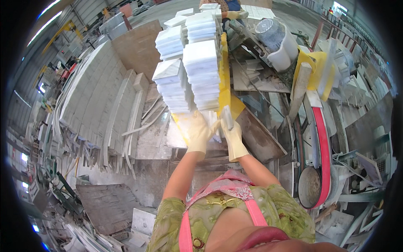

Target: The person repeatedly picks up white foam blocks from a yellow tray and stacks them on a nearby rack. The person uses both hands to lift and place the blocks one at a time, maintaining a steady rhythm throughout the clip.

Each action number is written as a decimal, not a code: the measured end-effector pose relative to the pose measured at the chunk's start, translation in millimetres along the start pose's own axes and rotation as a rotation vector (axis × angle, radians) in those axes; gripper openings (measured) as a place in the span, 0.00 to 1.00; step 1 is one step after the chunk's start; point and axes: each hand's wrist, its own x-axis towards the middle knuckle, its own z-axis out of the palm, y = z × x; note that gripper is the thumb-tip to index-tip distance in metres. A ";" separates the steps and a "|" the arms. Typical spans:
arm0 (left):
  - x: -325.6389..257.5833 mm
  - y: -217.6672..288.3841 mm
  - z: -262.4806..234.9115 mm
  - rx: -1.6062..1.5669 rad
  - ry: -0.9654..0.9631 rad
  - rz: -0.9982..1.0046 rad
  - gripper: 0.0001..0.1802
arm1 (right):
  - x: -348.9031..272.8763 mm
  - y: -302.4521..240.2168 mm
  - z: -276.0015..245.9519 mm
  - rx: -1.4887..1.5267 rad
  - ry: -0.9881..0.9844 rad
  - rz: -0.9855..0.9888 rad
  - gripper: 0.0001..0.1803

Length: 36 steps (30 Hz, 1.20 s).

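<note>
Grey block [227,117] is held against the fingers [237,127] of the right hand [234,139].

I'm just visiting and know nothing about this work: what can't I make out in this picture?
All in the head view:
- Right hand in a pale-yellow glove: partly hidden by a narrow grey bar-shaped piece, whose material is too blurred to tell.
- Tall stacks of white stone tiles: their far sides are hidden by the tiles themselves.
- Co-worker in patterned orange clothing: head cut off by the top edge.
</note>
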 end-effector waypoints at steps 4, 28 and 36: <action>0.8 0.9 -3.0 -0.089 -0.067 -0.063 0.57 | -3.9 10.2 6.5 0.070 -0.136 -0.036 0.30; 7.9 62.9 8.6 0.314 -0.130 -0.503 0.80 | 4.3 40.7 -21.1 -0.221 -0.666 -0.301 0.61; 12.1 64.5 3.3 0.162 -0.098 -0.530 0.74 | 23.0 63.1 -15.1 0.750 -0.854 0.058 0.42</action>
